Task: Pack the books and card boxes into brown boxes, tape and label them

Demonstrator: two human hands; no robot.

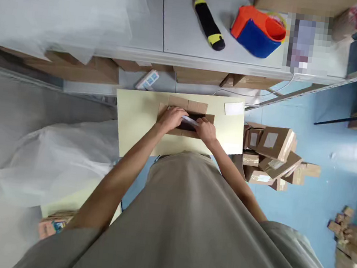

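Observation:
A small open cardboard box [188, 106] lies on a pale yellow table [135, 118] in front of me, its flaps spread out and its inside dark. My left hand [171, 118] is curled over the box's left side. My right hand [205, 129] grips the right side. Between them both hands pinch a small white item [189, 119] over the box's opening. What the white item is I cannot make out.
A white label [234, 108] lies on the table's far right. A grey shelf [183, 35] above carries a black-and-yellow utility knife [207, 19] and an orange-and-blue tape dispenser [257, 31]. Several sealed cardboard parcels [272, 155] are piled on the blue floor at right. White plastic sheeting [50, 158] fills the left.

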